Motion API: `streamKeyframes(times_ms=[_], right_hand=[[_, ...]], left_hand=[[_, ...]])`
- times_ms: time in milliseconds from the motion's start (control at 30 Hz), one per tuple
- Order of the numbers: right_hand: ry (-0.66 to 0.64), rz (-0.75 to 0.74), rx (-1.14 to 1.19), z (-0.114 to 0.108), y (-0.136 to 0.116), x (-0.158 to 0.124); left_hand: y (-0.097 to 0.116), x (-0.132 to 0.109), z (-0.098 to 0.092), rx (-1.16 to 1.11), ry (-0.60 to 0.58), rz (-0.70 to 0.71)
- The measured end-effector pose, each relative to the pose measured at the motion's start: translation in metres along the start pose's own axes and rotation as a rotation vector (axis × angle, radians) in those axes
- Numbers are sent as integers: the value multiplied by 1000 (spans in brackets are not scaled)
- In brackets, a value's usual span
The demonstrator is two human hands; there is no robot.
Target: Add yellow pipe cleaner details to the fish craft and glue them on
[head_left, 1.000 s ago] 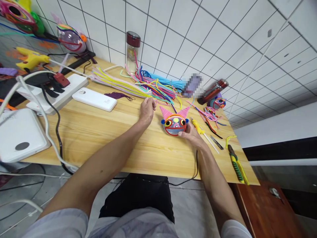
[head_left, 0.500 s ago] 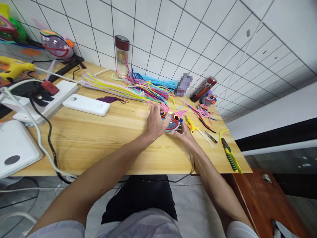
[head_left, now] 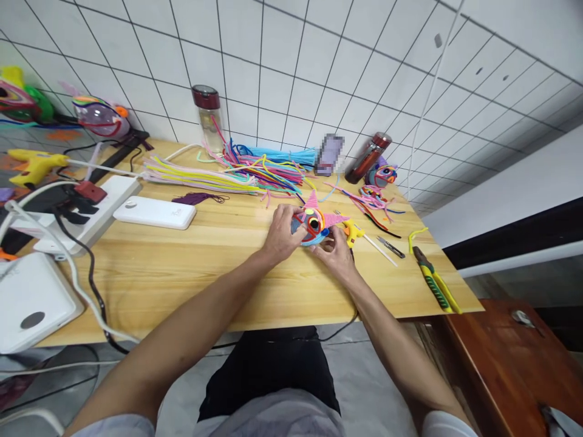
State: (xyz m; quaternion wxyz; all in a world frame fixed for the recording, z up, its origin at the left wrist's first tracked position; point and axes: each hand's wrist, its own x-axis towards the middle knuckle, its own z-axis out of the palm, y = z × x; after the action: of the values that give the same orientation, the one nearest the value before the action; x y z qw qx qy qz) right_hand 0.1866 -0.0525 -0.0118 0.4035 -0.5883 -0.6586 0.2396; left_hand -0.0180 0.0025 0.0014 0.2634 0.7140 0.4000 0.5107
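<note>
- The left arm reaches in from the lower left, its forearm slanting up across the wooden table [head_left: 218,261], with the elbow slightly bent.
- The left hand [head_left: 283,233] is clamped on one side of the horned face figure [head_left: 314,223], fingers bent over behind it and thumb lying across its front.
- The right arm comes in from the lower right, crossing the table's front edge and angling inward.
- The right hand [head_left: 337,252] grips the figure's other side from below, thumb at the lower rim and fingers curled near the blue ball; some fingertips are hidden.
- The figure sits between both hands near the middle of the table, tilted, its pink horns pointing up and to the right.
- A glass bottle [head_left: 208,121] with a dark red lid stands upright by the wall; pale contents show through, too blurred to identify.
- The red flask [head_left: 368,159] leans to the right, its cap on, the inside hidden from view.
- Just beside the right hand lies a yellow glue gun [head_left: 353,232], a white stick extending from its rear.
</note>
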Motion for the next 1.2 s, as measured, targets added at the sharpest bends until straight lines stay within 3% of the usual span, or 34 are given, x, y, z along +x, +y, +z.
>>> streamKeyframes(times_ms=[100, 433, 733, 1200], right_hand=[[73, 0, 4, 1, -6, -4], [66, -15, 11, 1, -8, -4], [147, 47, 47, 6, -11, -4], [136, 40, -15, 8, -12, -8]], left_hand=[[-1, 0, 0, -50, 1, -23], [-1, 4, -1, -57, 29, -52], [8, -5, 7, 83, 6, 110], [7, -2, 9, 103, 60, 92]])
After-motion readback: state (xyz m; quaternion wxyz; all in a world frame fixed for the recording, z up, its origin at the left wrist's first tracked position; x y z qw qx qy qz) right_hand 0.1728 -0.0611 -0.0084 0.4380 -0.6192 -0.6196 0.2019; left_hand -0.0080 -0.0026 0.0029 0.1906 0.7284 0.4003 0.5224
